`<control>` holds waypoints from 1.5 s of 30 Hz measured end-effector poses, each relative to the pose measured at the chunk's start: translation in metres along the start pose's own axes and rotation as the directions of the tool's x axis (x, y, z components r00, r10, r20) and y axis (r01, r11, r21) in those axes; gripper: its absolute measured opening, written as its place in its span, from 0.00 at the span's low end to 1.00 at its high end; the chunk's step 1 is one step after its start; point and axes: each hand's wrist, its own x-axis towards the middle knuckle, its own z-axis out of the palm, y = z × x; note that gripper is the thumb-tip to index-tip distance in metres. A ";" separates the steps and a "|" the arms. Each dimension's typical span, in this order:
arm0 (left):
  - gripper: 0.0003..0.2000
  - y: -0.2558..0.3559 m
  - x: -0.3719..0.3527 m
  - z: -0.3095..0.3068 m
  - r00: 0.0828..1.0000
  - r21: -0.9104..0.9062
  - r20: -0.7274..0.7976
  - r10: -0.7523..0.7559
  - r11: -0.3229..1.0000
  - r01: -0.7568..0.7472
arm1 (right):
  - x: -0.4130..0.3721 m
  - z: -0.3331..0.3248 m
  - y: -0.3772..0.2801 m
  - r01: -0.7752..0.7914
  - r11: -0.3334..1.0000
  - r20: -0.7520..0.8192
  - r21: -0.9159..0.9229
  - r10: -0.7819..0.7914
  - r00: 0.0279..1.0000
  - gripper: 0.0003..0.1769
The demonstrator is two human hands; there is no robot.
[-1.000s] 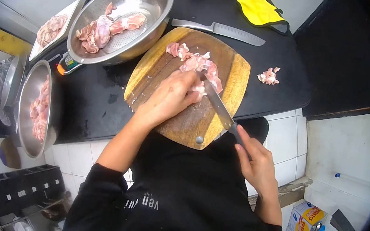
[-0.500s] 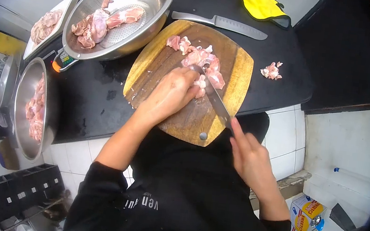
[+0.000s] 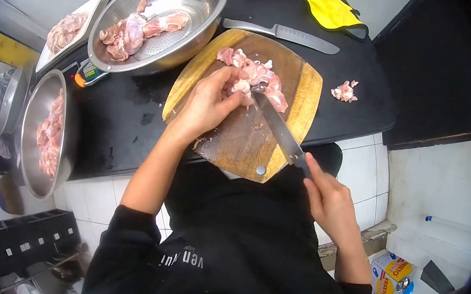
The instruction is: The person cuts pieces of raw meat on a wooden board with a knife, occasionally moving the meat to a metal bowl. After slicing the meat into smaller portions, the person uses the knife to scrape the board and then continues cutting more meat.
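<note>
Left hand (image 3: 208, 105), fingers pinching soft, slippery-looking raw chicken pieces (image 3: 259, 76) upper centre; right hand (image 3: 328, 202) closed round the knife (image 3: 278, 126) handle. I'd pin the meat from above.

Knife (image 3: 277, 128) beside hand-held (image 3: 208, 105) meat (image 3: 252, 78)

Raw pink meat pieces (image 3: 254, 77), cut small, heaped on far half of wooden cutting board (image 3: 236, 141) at tabletop (image 3: 134, 111) near edge. Steel knife (image 3: 276, 125) diagonal, tip touching heap, handle past that edge.
</note>
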 end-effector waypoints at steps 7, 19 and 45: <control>0.08 0.009 -0.013 -0.028 0.974 0.049 0.219 -0.051 0.998 0.041 | 0.001 -0.012 0.001 -0.001 0.999 -0.048 0.038 0.003 0.999 0.26; 0.12 0.002 -0.033 0.004 0.964 0.445 -0.103 0.245 0.878 -0.176 | 0.035 -0.005 0.003 0.068 0.997 -0.021 0.021 -0.068 0.997 0.25; 0.19 -0.001 -0.053 -0.019 0.993 0.336 -0.107 0.040 0.942 -0.002 | 0.039 0.000 -0.021 0.185 0.981 0.148 -0.061 -0.175 0.973 0.29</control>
